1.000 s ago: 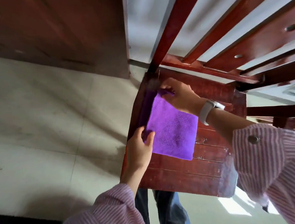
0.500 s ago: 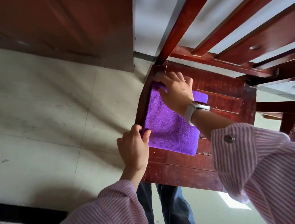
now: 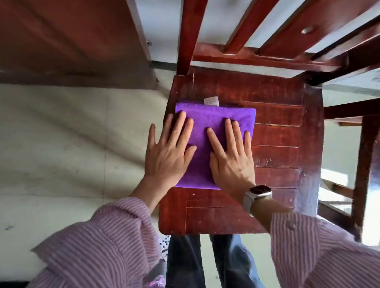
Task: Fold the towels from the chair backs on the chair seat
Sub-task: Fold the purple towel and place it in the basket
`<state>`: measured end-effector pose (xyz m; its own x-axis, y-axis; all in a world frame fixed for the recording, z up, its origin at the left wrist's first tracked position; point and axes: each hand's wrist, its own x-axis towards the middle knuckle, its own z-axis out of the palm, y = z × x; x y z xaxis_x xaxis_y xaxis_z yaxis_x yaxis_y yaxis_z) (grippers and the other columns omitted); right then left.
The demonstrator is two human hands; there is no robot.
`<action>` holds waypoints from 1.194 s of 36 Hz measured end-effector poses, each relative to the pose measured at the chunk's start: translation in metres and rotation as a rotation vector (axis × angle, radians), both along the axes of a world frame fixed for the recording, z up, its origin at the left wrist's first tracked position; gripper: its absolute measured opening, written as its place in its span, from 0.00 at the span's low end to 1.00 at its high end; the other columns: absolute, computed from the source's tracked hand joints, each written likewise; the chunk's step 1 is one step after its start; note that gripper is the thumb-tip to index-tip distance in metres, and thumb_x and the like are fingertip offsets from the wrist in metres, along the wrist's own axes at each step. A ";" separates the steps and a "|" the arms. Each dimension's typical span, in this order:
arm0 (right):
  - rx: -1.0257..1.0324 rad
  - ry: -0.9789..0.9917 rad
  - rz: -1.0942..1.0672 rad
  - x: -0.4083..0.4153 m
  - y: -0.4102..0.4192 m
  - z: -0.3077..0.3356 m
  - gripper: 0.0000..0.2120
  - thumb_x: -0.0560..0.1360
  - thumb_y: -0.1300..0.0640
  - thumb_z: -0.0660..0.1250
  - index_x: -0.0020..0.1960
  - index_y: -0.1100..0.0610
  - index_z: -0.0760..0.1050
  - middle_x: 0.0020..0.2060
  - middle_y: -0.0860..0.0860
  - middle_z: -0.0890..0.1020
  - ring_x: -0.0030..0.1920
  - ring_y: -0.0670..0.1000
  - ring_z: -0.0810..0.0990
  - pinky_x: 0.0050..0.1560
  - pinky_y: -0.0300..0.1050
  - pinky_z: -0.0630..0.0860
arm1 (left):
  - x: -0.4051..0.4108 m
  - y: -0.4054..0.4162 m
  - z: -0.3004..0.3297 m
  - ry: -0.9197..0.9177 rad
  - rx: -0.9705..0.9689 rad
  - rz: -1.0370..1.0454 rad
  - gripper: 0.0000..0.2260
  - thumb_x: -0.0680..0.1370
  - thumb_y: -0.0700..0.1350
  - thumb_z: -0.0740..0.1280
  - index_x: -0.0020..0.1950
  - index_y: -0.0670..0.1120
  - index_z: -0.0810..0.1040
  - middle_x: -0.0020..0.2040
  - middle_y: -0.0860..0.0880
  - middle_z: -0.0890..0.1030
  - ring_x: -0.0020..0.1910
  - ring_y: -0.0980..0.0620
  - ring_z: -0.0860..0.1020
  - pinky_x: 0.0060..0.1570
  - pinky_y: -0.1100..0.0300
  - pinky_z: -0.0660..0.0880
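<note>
A folded purple towel (image 3: 214, 117) lies flat on the left half of the dark red wooden chair seat (image 3: 279, 141), a small white label sticking out at its far edge. My left hand (image 3: 169, 152) lies palm down on the towel's left side, fingers spread, partly over the seat's left edge. My right hand (image 3: 231, 156), with a watch on its wrist, presses flat on the towel's right side. Neither hand grips anything. The slatted chair back (image 3: 251, 14) rises beyond the seat and no towel shows on it.
Pale tiled floor (image 3: 48, 141) lies to the left of the chair. A dark wooden panel (image 3: 58, 40) stands at the far left. More red wooden furniture (image 3: 367, 152) stands close on the right. My legs are under the seat's near edge.
Both hands have let go of the towel's edges and now lie flat on top of it. The towel is folded smaller and squarer, and the view has moved closer over the seat.
</note>
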<state>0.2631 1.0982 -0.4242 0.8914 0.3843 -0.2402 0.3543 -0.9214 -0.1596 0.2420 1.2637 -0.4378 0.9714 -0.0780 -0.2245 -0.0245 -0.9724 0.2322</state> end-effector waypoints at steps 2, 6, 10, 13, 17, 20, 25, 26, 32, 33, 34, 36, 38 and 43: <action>-0.032 -0.008 -0.004 -0.001 0.003 -0.006 0.28 0.73 0.52 0.56 0.72 0.48 0.58 0.72 0.61 0.61 0.73 0.60 0.58 0.71 0.61 0.53 | 0.001 0.009 -0.006 0.009 0.030 -0.046 0.27 0.77 0.55 0.53 0.73 0.45 0.59 0.74 0.45 0.60 0.71 0.45 0.64 0.66 0.39 0.62; -0.016 0.005 0.010 0.000 0.001 -0.004 0.28 0.73 0.53 0.55 0.73 0.49 0.57 0.72 0.61 0.61 0.73 0.59 0.57 0.71 0.62 0.51 | 0.004 0.007 0.001 -0.017 0.082 -0.061 0.28 0.77 0.56 0.54 0.73 0.44 0.59 0.74 0.43 0.59 0.73 0.42 0.58 0.68 0.38 0.56; 0.126 -0.017 -0.008 -0.019 -0.005 0.015 0.26 0.74 0.56 0.55 0.71 0.55 0.60 0.71 0.61 0.63 0.73 0.58 0.56 0.70 0.62 0.49 | 0.018 0.001 0.014 -0.089 0.072 -0.145 0.27 0.77 0.51 0.56 0.74 0.44 0.57 0.75 0.43 0.58 0.74 0.44 0.55 0.69 0.38 0.51; 0.193 0.011 0.085 -0.056 -0.009 0.026 0.25 0.72 0.58 0.57 0.69 0.56 0.66 0.70 0.59 0.66 0.72 0.57 0.60 0.70 0.62 0.55 | 0.040 -0.005 0.016 -0.058 0.076 -0.280 0.25 0.77 0.52 0.55 0.73 0.45 0.60 0.74 0.44 0.61 0.73 0.44 0.58 0.69 0.37 0.52; 0.045 0.129 0.226 -0.086 -0.025 0.020 0.30 0.67 0.55 0.58 0.70 0.53 0.65 0.70 0.55 0.67 0.71 0.54 0.63 0.71 0.56 0.54 | 0.066 -0.003 0.010 0.017 0.096 -0.287 0.23 0.77 0.53 0.53 0.71 0.47 0.65 0.69 0.43 0.69 0.69 0.43 0.67 0.66 0.37 0.58; -0.017 0.139 0.290 -0.079 -0.036 0.017 0.29 0.69 0.53 0.61 0.70 0.50 0.63 0.70 0.52 0.68 0.70 0.53 0.67 0.71 0.53 0.52 | 0.073 -0.001 0.010 -0.011 0.070 -0.235 0.21 0.77 0.50 0.54 0.68 0.45 0.68 0.60 0.41 0.75 0.58 0.40 0.75 0.60 0.42 0.68; 0.037 0.081 0.441 -0.057 -0.060 0.017 0.22 0.71 0.51 0.59 0.65 0.51 0.70 0.66 0.51 0.73 0.66 0.53 0.72 0.67 0.55 0.59 | 0.066 0.003 0.017 -0.005 -0.037 -0.059 0.17 0.77 0.43 0.60 0.65 0.43 0.71 0.50 0.38 0.76 0.47 0.36 0.74 0.46 0.45 0.72; 0.034 0.069 0.474 -0.051 -0.068 0.019 0.22 0.71 0.53 0.55 0.63 0.52 0.73 0.65 0.51 0.74 0.66 0.53 0.72 0.66 0.56 0.60 | 0.060 0.003 0.018 0.019 -0.065 0.004 0.16 0.77 0.43 0.61 0.65 0.42 0.71 0.50 0.37 0.76 0.48 0.35 0.74 0.47 0.44 0.72; -0.154 -0.032 0.397 -0.002 -0.130 0.035 0.22 0.68 0.57 0.54 0.57 0.50 0.78 0.61 0.51 0.78 0.64 0.58 0.74 0.66 0.64 0.55 | 0.004 -0.022 0.037 0.237 -0.337 0.461 0.17 0.77 0.45 0.63 0.64 0.41 0.71 0.55 0.38 0.79 0.54 0.37 0.76 0.50 0.50 0.71; -0.145 -0.037 0.313 0.001 -0.136 0.038 0.21 0.67 0.57 0.55 0.56 0.51 0.79 0.59 0.51 0.79 0.63 0.58 0.74 0.66 0.63 0.54 | -0.009 -0.029 0.038 0.276 -0.357 0.482 0.17 0.77 0.46 0.64 0.63 0.42 0.71 0.54 0.39 0.80 0.53 0.38 0.77 0.49 0.50 0.72; -0.115 -0.030 0.206 0.003 -0.140 0.040 0.20 0.67 0.56 0.55 0.54 0.52 0.79 0.57 0.51 0.80 0.62 0.57 0.74 0.66 0.62 0.55 | -0.020 -0.036 0.039 0.313 -0.361 0.499 0.17 0.76 0.48 0.64 0.62 0.43 0.72 0.52 0.40 0.81 0.52 0.38 0.78 0.47 0.49 0.73; 0.029 0.033 -0.123 0.001 -0.137 0.042 0.17 0.68 0.55 0.56 0.51 0.55 0.79 0.50 0.54 0.81 0.55 0.58 0.74 0.62 0.59 0.63 | -0.035 -0.049 0.041 0.352 -0.334 0.564 0.17 0.75 0.49 0.65 0.60 0.43 0.72 0.51 0.41 0.81 0.51 0.39 0.78 0.46 0.50 0.73; 0.260 0.176 -0.584 -0.002 -0.127 0.043 0.11 0.73 0.58 0.58 0.51 0.59 0.76 0.47 0.57 0.79 0.50 0.60 0.76 0.55 0.57 0.72 | -0.040 -0.057 0.043 0.317 -0.325 0.648 0.16 0.74 0.48 0.66 0.59 0.41 0.73 0.52 0.40 0.78 0.53 0.39 0.76 0.48 0.50 0.72; 0.514 0.392 -1.159 -0.009 -0.099 0.034 0.14 0.75 0.53 0.64 0.55 0.61 0.75 0.47 0.55 0.81 0.50 0.55 0.79 0.53 0.46 0.72 | -0.023 -0.054 0.039 0.034 -0.288 0.610 0.23 0.72 0.52 0.61 0.62 0.39 0.73 0.58 0.37 0.75 0.57 0.37 0.72 0.54 0.47 0.70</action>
<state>0.2542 0.9989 -0.3900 0.6685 -0.4224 -0.6121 -0.7398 -0.4619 -0.4891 0.2187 1.2094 -0.3991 0.8534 0.4209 -0.3076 0.5210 -0.7090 0.4753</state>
